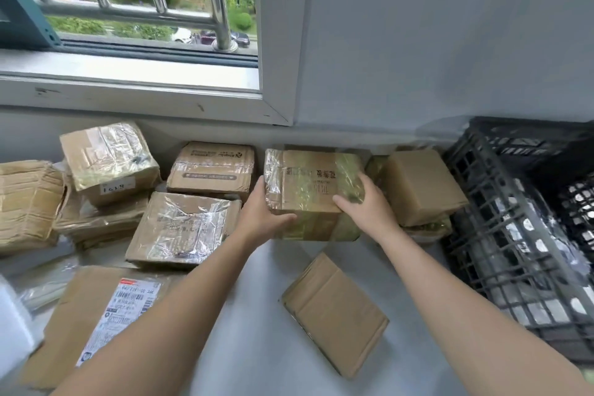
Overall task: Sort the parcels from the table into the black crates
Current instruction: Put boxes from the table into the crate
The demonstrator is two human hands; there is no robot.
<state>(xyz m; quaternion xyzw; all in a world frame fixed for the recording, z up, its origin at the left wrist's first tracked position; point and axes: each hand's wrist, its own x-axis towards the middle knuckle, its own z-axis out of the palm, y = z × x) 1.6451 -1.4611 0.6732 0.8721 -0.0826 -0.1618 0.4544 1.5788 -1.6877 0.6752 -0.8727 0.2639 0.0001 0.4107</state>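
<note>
We hold the taped parcel (pixel 310 182), left hand (pixel 262 214) and right hand (pixel 364 206) fingers curled round it; we should lift it level toward the black crate (pixel 491 235), frame right.

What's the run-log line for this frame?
phase: grasp | left hand: grips taped parcel | right hand: grips it too | black crate: at right

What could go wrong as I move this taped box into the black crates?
Slipping: the left hand and right hand grip the glossy tape-wrapped cardboard box on slick film, so it may slide out. Collision: the plain brown cardboard box, perched on another parcel, stands between it and the black plastic crate; a low swing right could topple it.
</note>
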